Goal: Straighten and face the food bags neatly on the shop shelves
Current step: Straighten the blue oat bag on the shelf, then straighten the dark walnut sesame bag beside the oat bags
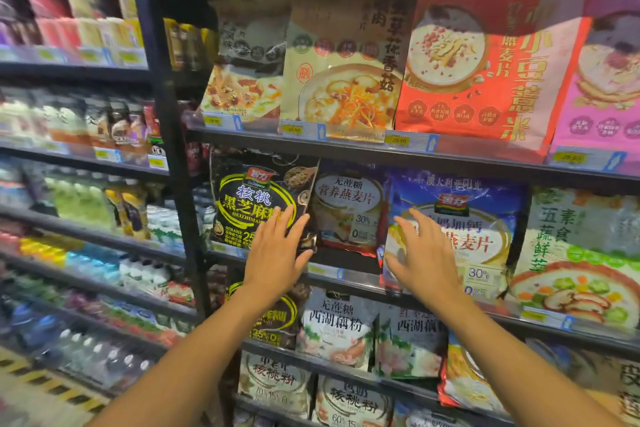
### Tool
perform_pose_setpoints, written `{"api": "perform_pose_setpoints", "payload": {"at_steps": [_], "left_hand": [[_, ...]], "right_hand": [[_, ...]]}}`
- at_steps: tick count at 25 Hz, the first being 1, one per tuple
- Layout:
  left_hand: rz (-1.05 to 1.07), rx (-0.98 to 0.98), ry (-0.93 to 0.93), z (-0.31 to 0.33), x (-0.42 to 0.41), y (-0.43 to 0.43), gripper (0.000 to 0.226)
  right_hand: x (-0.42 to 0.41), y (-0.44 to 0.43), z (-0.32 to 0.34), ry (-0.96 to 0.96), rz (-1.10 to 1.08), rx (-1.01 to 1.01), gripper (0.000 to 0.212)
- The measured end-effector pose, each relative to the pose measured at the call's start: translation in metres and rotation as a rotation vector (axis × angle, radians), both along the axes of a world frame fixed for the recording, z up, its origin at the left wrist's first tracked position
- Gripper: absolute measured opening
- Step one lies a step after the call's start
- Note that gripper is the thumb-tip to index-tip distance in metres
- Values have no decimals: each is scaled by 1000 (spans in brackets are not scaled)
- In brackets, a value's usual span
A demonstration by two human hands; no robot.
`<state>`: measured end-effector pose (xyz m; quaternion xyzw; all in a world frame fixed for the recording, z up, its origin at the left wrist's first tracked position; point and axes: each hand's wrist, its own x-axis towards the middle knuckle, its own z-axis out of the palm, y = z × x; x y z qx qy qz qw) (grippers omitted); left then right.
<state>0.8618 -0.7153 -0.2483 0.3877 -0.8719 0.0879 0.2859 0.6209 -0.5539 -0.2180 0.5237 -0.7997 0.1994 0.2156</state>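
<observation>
Both hands are open and grip nothing. The left hand [277, 250] lays straight fingers flat on the lower right corner of a glossy black plastic bag with yellow rings [249, 198], which stands at the left end of the dark metal shelf [346, 274]. The right hand [426, 253], fingers spread, presses the left side of a blue plastic oat-flake bag [485, 204] at the shelf's front edge. A white-and-purple bag [346, 208] sits further back between them.
</observation>
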Motion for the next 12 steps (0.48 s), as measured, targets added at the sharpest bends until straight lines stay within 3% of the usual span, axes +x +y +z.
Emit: {"api": "perform_pose_setpoints", "payload": {"at_steps": [12], "left_hand": [[73,125,122,-8,46,-107,76]], "right_hand": [[47,-108,-21,-31,43,11,81]]}}
